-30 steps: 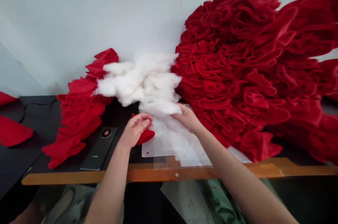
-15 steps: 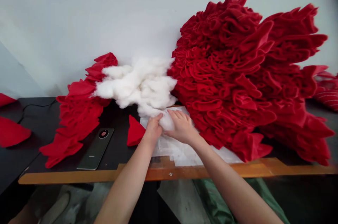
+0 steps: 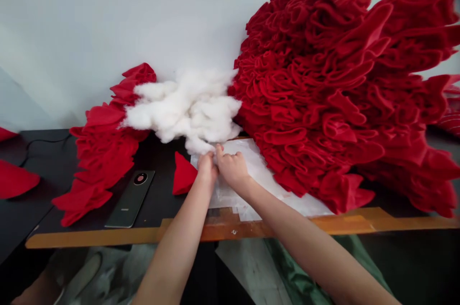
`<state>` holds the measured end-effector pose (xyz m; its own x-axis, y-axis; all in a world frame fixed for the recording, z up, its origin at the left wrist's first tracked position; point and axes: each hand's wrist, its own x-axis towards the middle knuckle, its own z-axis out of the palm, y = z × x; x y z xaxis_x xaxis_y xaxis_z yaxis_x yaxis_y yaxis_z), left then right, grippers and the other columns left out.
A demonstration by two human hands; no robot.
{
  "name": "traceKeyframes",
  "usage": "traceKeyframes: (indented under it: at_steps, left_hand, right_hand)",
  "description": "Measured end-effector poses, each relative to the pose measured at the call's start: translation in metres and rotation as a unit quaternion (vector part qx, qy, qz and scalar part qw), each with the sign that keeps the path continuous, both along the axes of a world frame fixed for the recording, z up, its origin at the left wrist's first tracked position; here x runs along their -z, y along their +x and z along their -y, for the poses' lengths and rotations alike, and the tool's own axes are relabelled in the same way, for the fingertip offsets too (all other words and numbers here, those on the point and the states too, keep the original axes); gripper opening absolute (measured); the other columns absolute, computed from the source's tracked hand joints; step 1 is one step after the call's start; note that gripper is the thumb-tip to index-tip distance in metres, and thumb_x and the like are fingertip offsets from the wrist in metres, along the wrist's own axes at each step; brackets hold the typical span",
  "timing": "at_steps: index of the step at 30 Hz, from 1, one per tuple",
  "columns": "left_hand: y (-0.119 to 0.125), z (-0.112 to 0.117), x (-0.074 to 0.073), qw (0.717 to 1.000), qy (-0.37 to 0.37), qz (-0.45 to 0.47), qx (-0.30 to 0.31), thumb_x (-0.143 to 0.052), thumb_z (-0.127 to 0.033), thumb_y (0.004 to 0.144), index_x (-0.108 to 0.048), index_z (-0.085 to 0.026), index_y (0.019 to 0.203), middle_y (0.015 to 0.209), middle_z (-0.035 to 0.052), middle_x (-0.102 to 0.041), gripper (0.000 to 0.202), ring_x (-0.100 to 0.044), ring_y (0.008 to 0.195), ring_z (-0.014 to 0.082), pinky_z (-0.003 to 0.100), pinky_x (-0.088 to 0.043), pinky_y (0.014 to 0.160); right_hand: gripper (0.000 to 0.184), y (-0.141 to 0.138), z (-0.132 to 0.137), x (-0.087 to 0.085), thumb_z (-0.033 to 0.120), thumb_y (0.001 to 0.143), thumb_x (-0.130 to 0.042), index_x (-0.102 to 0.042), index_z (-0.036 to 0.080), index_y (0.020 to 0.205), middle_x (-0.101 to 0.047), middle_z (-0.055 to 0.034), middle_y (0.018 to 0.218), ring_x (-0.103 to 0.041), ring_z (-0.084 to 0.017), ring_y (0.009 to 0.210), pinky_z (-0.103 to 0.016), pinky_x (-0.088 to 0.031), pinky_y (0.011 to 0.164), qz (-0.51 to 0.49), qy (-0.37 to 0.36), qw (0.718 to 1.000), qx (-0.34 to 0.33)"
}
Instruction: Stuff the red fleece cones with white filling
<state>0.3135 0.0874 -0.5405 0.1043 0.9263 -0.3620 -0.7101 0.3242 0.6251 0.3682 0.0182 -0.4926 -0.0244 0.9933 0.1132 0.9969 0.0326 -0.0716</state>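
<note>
My left hand point(image 3: 207, 169) and my right hand point(image 3: 232, 168) meet at the near edge of a translucent plastic sheet point(image 3: 262, 185), their fingertips pinching it together. A tail of white polyester stuffing point(image 3: 183, 108) runs down to my fingers from a large fluffy heap. A red felt triangle point(image 3: 184, 175) lies just left of my left hand. To the right, a big mass of ruffled red felt point(image 3: 312, 89) overlaps the sheet's far side.
A shorter ruffled red felt strip point(image 3: 104, 147) leans on the wall left of the stuffing. A smartphone point(image 3: 130, 198) lies on the black table point(image 3: 158, 204), which has an orange wooden front edge point(image 3: 215, 233). Red felt pieces point(image 3: 14, 179) and a cable lie at far left.
My hands have drawn closer, and their fingertips now pinch the sheet. The bunch of stuffing between them has gone from view. The camera has shifted slightly.
</note>
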Motion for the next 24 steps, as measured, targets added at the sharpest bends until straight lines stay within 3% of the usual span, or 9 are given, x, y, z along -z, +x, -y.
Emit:
traceKeyframes:
  at_steps: [4,6,8,9,12,14,17,21,24]
  left_hand:
    - [-0.013,-0.022,-0.018,0.998,-0.057,0.004,-0.034,-0.054,-0.035,0.089,-0.053,-0.015,0.118,0.115,0.0084,-0.057,0.035,-0.059,0.096,0.0194,0.039,-0.053,0.081]
    - [-0.017,-0.023,-0.028,0.997,-0.070,0.017,-0.016,-0.049,-0.039,0.091,-0.052,-0.014,0.118,0.111,0.0102,-0.058,0.037,-0.060,0.094,0.0199,0.037,-0.052,0.078]
    - [-0.016,-0.011,-0.034,0.996,-0.080,0.021,0.017,-0.046,-0.050,0.089,-0.051,-0.012,0.117,0.107,0.0145,-0.059,0.048,-0.060,0.094,0.0224,0.034,-0.051,0.073]
    - [-0.014,-0.001,-0.035,0.996,-0.081,0.013,0.035,-0.047,-0.056,0.086,-0.051,-0.011,0.116,0.104,0.0159,-0.059,0.055,-0.060,0.095,0.0240,0.033,-0.051,0.071]
    - [0.001,0.041,-0.032,0.994,-0.054,-0.021,0.088,-0.058,-0.061,0.076,-0.053,-0.016,0.113,0.095,0.0105,-0.060,0.058,-0.061,0.088,0.0214,0.030,-0.049,0.071]
    - [0.014,0.068,-0.028,0.991,-0.001,0.000,0.132,-0.063,-0.054,0.076,-0.054,-0.022,0.111,0.089,0.0048,-0.061,0.049,-0.062,0.081,0.0177,0.029,-0.050,0.073]
    - [0.029,0.092,-0.023,0.983,0.062,0.053,0.162,-0.063,-0.038,0.080,-0.056,-0.023,0.113,0.087,0.0040,-0.065,0.037,-0.064,0.084,0.0182,0.031,-0.051,0.079]
    - [0.027,0.092,-0.018,0.994,0.077,0.046,0.059,-0.054,-0.023,0.086,-0.057,-0.019,0.110,0.098,0.0061,-0.068,0.025,-0.063,0.096,0.0186,0.031,-0.048,0.088]
    - [0.011,0.087,-0.017,0.997,0.074,0.026,0.021,-0.052,-0.018,0.085,-0.060,-0.017,0.103,0.103,0.0057,-0.067,0.020,-0.061,0.101,0.0165,0.028,-0.046,0.092]
  right_hand:
    - [0.023,0.039,0.006,-0.007,0.001,0.081,-0.049,-0.068,0.006,0.094,-0.069,-0.0217,0.086,-0.066,-0.035,0.090,-0.046,-0.046,0.085,-0.066,-0.021,0.997,0.019]
    - [0.022,0.072,0.007,-0.015,0.006,0.080,-0.052,-0.067,0.011,0.094,-0.070,-0.0169,0.088,-0.066,-0.032,0.088,-0.041,-0.049,0.078,-0.098,-0.014,0.995,0.026]
    - [0.020,0.104,0.007,-0.023,0.015,0.084,-0.050,-0.065,0.016,0.096,-0.071,-0.0098,0.089,-0.067,-0.026,0.083,-0.034,-0.052,0.071,-0.224,0.022,0.973,0.047]
    - [0.017,0.116,0.008,-0.027,0.019,0.083,-0.051,-0.064,0.017,0.093,-0.071,-0.0074,0.084,-0.067,-0.024,0.077,-0.032,-0.052,0.066,-0.351,0.045,0.933,0.072]
    - [0.007,0.132,0.008,-0.031,0.024,0.077,-0.058,-0.061,0.019,0.081,-0.068,-0.0040,0.069,-0.063,-0.021,0.060,-0.030,-0.051,0.056,-0.646,0.075,0.747,0.139]
    - [0.007,0.124,0.007,-0.027,0.025,0.074,-0.061,-0.060,0.019,0.078,-0.067,-0.0044,0.069,-0.063,-0.021,0.060,-0.031,-0.052,0.058,-0.692,0.051,0.707,0.134]
    - [0.017,0.094,0.006,-0.015,0.032,0.077,-0.060,-0.061,0.018,0.088,-0.069,-0.0087,0.086,-0.066,-0.025,0.080,-0.038,-0.054,0.073,-0.667,0.025,0.742,0.061]
    - [0.045,0.058,0.016,0.004,0.042,0.084,-0.050,-0.053,0.014,0.119,-0.054,-0.0158,0.128,-0.049,-0.027,0.121,-0.046,-0.036,0.104,-0.544,0.100,0.833,-0.011]
    - [0.062,0.041,0.029,0.020,0.047,0.083,-0.050,-0.044,0.010,0.132,-0.043,-0.0189,0.137,-0.039,-0.027,0.129,-0.044,-0.028,0.110,-0.456,0.138,0.873,-0.108]
